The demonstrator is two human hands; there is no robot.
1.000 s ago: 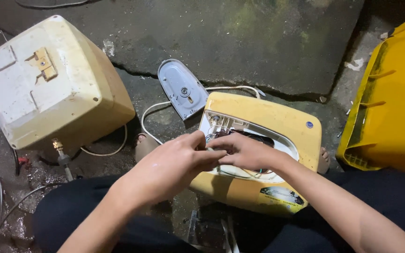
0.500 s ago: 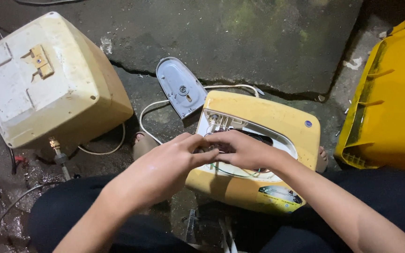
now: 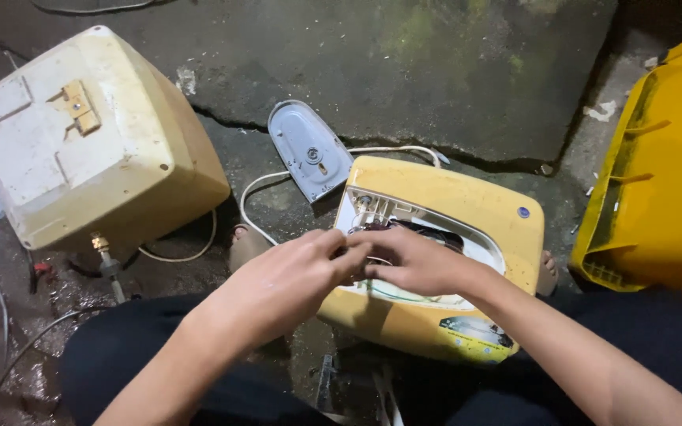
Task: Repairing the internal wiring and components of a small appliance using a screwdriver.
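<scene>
Yellow plastic heater casing (image 3: 467,213) is lying on its back on the cracked concrete floor (image 3: 436,79), just in front of the person's knees, opened side facing up so the inside is reachable. Both hands are meeting over the opening. The left hand (image 3: 278,284) is coming in from the left with fingers curled and thumb and forefinger pressing together at the edge of the opening; what they are pinching is too small to tell, probably a wire. The right hand (image 3: 412,264) is lying across the opening, fingers bent inward and nearly shut, touching the left fingertips; its grip is hidden. Dark wires (image 3: 428,230) are showing inside the cavity, just past the fingers. A grey oval cover (image 3: 309,150) is lying off the casing, just beside its upper left corner, likely taken off to open the cavity. A white cord (image 3: 254,197) is looping from the casing past the cover. A second, cream heater box (image 3: 80,142) is sitting well apart on the left, tilted. A yellow bin (image 3: 665,173) is standing at the right edge.
</scene>
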